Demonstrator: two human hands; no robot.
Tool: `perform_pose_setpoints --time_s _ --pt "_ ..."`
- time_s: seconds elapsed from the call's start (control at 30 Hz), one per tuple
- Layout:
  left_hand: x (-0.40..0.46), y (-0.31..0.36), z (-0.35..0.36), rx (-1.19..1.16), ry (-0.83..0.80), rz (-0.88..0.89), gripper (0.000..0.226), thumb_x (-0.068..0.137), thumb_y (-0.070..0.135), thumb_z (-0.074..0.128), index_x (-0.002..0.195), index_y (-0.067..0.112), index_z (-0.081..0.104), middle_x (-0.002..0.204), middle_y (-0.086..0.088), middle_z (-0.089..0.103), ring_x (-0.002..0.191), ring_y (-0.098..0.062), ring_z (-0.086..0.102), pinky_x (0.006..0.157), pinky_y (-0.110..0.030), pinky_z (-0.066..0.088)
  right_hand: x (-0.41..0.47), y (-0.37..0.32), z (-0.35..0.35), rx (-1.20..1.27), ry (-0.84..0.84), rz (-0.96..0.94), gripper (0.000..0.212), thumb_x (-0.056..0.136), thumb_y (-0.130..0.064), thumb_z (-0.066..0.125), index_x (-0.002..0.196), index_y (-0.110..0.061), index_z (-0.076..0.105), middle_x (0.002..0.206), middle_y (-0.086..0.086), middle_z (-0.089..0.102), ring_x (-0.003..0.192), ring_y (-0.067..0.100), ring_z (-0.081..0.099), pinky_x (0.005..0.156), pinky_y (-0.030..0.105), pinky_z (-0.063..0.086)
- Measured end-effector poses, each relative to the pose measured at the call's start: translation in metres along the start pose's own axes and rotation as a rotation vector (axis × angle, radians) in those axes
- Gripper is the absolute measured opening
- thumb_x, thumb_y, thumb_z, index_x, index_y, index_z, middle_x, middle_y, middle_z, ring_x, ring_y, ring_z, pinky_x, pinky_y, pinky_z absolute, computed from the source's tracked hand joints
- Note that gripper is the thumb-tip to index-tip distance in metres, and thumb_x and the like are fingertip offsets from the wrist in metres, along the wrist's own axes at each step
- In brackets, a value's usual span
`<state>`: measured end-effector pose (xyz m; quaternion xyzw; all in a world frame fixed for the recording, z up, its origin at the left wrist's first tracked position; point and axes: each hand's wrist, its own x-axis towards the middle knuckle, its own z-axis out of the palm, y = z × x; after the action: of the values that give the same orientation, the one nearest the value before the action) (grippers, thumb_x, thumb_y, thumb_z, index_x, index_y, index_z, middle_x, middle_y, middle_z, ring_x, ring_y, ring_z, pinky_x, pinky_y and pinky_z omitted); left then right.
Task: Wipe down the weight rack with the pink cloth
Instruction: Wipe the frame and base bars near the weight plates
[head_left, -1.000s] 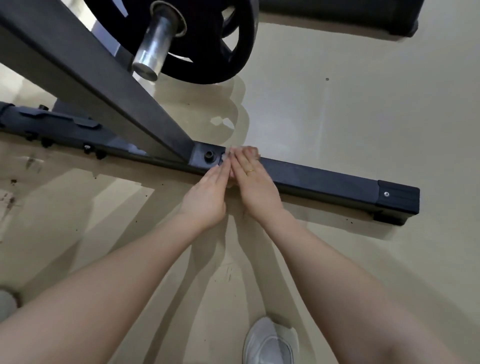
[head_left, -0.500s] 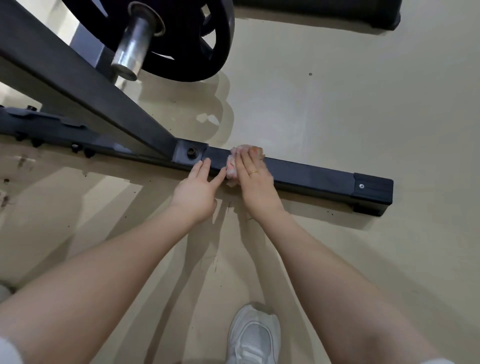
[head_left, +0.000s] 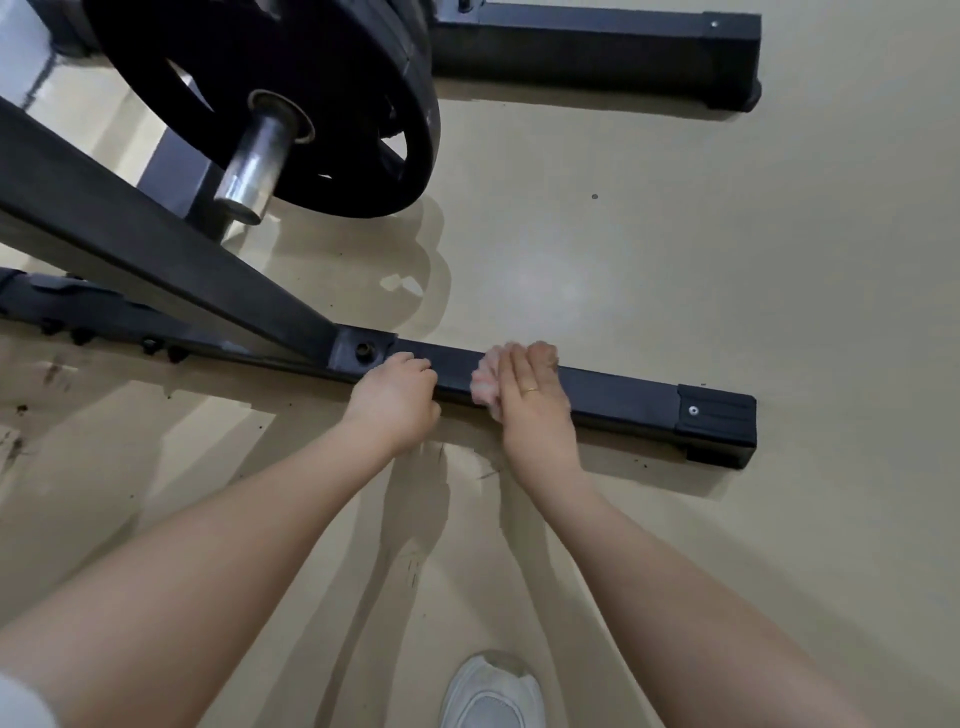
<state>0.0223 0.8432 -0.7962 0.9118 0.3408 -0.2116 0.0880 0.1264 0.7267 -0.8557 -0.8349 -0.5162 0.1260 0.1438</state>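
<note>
The weight rack's black floor bar (head_left: 618, 395) runs left to right across the beige floor and ends in a capped foot at the right. My right hand (head_left: 532, 400) lies flat on top of this bar and presses the pink cloth (head_left: 484, 382) onto it; only the cloth's left edge shows from under the fingers. My left hand (head_left: 397, 397) rests on the same bar just left of the cloth, beside the bolted joint (head_left: 363, 349), with its fingers curled over the bar's top edge.
A slanted black beam (head_left: 156, 260) rises from the joint to the upper left. Above it a black weight plate (head_left: 322, 78) hangs on a steel peg (head_left: 254, 166). A second black floor bar (head_left: 613, 47) lies farther back. My white shoe (head_left: 491, 693) stands on the floor below.
My right hand has slid the pink cloth to the right along the bar, away from the joint. My left hand has parted from it and curled its fingers over the bar.
</note>
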Motion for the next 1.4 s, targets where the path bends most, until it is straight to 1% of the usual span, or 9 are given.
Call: perform_pose_setpoints --time_s 0.1,0.23,0.4,0.5,0.73,0.9,1.07,1.3,1.4 --pt "0.006 0.001 -0.013 0.13 -0.073 0.06 0.032 0.091 0.02 0.04 0.116 0.009 0.058 0.123 -0.004 0.053 0.121 -0.022 0.04 0.092 -0.034 0.042 0.001 -0.002 0.003 -0.012 -0.116 -0.117 0.058 0.094 -0.007 0.024 0.149 -0.004 0.006 0.158 0.015 0.005 0.145 0.031 0.001 0.118 0.035 -0.002" --pt "0.011 0.012 -0.023 0.087 -0.059 0.095 0.027 0.091 0.015 0.041 0.115 0.009 0.052 0.126 -0.009 0.043 0.097 -0.029 0.046 0.07 -0.035 0.034 -0.011 0.031 -0.013 -0.064 -0.136 -0.06 0.059 0.098 -0.008 0.033 0.149 -0.004 0.006 0.158 0.013 0.004 0.146 0.025 -0.001 0.114 0.023 -0.013" --pt "0.017 0.023 -0.01 0.071 -0.046 0.33 0.058 0.091 0.014 0.042 0.145 0.018 0.023 0.154 -0.008 0.015 0.129 -0.029 0.033 0.096 -0.037 0.035 -0.052 0.068 -0.046 0.006 -0.029 0.389 0.06 0.1 -0.013 0.04 0.149 -0.002 0.007 0.158 0.012 0.003 0.146 0.026 -0.003 0.115 0.026 -0.002" --pt "0.022 0.027 0.005 0.108 -0.022 0.409 0.065 0.093 0.021 0.046 0.148 0.016 0.012 0.15 -0.01 0.021 0.131 -0.027 0.031 0.103 -0.034 0.029 -0.049 0.06 -0.04 -0.106 -0.086 0.585 0.065 0.099 -0.009 0.037 0.148 0.0 -0.004 0.158 0.015 -0.005 0.145 0.03 -0.008 0.116 0.032 -0.001" --pt "0.039 0.031 0.01 0.084 0.153 0.377 0.041 0.094 0.022 0.049 0.132 0.011 0.037 0.125 -0.009 0.048 0.114 -0.027 0.046 0.084 -0.035 0.039 -0.018 0.005 -0.02 -0.284 -0.291 0.139 0.063 0.096 -0.007 0.031 0.146 0.006 -0.006 0.156 0.022 -0.01 0.145 0.032 -0.009 0.114 0.037 -0.014" --pt "0.041 0.028 0.009 0.118 0.154 0.401 0.03 0.092 0.015 0.052 0.121 0.009 0.044 0.119 -0.009 0.048 0.109 -0.027 0.046 0.072 -0.032 0.031 -0.036 0.03 -0.04 -0.081 -0.267 0.395 0.075 0.088 0.007 0.038 0.15 -0.009 -0.001 0.158 0.005 -0.011 0.146 0.021 -0.009 0.113 0.023 -0.007" --pt "0.039 0.03 0.009 0.089 0.149 0.377 0.035 0.09 0.012 0.054 0.124 0.011 0.044 0.12 -0.007 0.047 0.11 -0.026 0.044 0.072 -0.03 0.029 -0.052 0.055 -0.055 -0.203 -0.248 0.581 0.068 0.095 -0.001 0.036 0.149 -0.002 -0.005 0.157 0.014 -0.012 0.146 0.026 -0.01 0.115 0.027 -0.009" --pt "0.04 0.035 0.006 -0.02 0.082 0.294 0.044 0.085 0.018 0.06 0.127 0.013 0.047 0.122 -0.009 0.047 0.113 -0.028 0.042 0.081 -0.036 0.036 -0.023 0.043 -0.035 -0.001 -0.24 -0.081 0.055 0.097 -0.006 0.036 0.149 -0.01 0.019 0.158 0.007 0.007 0.146 0.024 0.003 0.115 0.022 -0.005" --pt "0.038 0.038 0.005 -0.031 0.064 0.241 0.044 0.082 0.014 0.062 0.124 0.012 0.048 0.119 -0.009 0.046 0.11 -0.028 0.043 0.078 -0.037 0.036 -0.027 0.079 -0.051 0.03 -0.237 -0.133 0.052 0.096 -0.01 0.03 0.147 -0.01 0.026 0.156 0.006 0.018 0.145 0.022 0.012 0.114 0.02 0.001"
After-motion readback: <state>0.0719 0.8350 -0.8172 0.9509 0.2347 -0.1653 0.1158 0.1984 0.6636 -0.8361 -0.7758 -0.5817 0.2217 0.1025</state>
